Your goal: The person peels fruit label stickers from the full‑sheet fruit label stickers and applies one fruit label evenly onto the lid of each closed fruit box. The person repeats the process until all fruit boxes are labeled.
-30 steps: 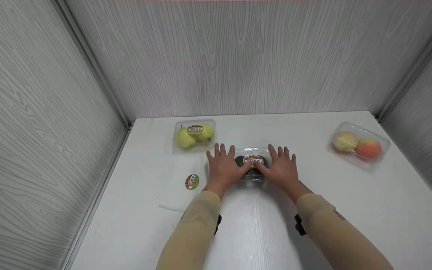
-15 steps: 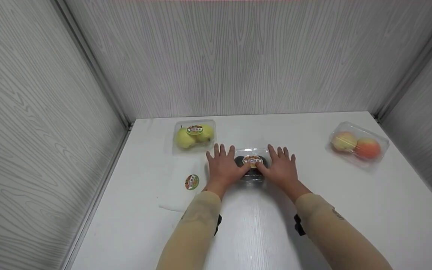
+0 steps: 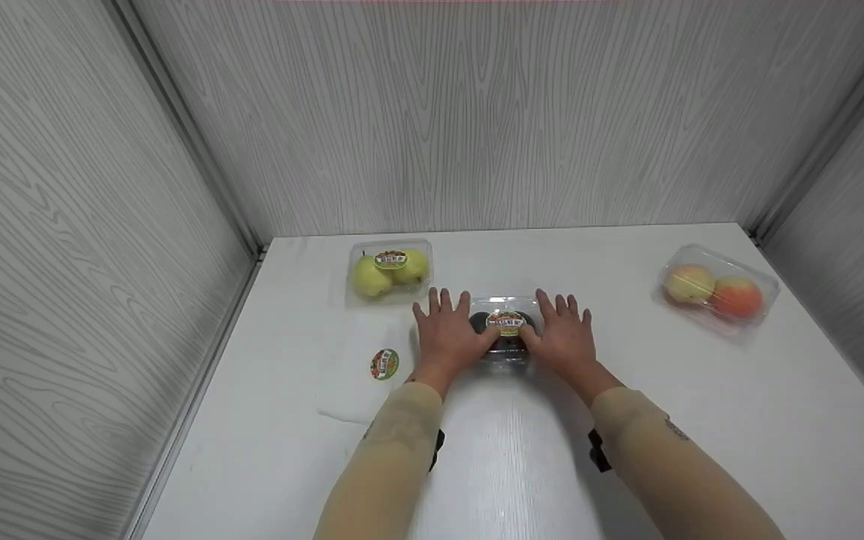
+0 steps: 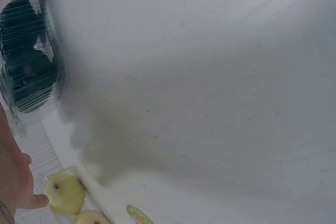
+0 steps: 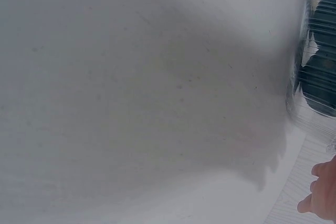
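Note:
A clear plastic clamshell box (image 3: 503, 355) with dark green, nearly black fruits (image 4: 29, 69) inside lies mid-table. On its lid sits an oval printed sticker (image 3: 505, 323). My left hand (image 3: 448, 337) is at the box's left side, fingers spread forward and its thumb at the sticker's left edge. Mirroring it, my right hand (image 3: 563, 337) has straight, spread fingers on the right side and its thumb at the sticker's right edge. In the right wrist view the dark fruits (image 5: 321, 77) show through the ribbed box wall, with part of the right hand (image 5: 323, 192) below.
Behind and left stands a clear box of yellow-green pears (image 3: 372, 277) bearing a similar sticker (image 3: 390, 259). Another clear box (image 3: 721, 259) at the far right holds a pale yellow and an orange-red fruit (image 3: 736, 296). Left of my hands, a loose oval sticker (image 3: 384, 364) lies on pale backing paper.
My thumbs have slid slightly apart, from over the sticker's middle out to its edges, so more of its print shows. The box and other fruit packs have not moved.

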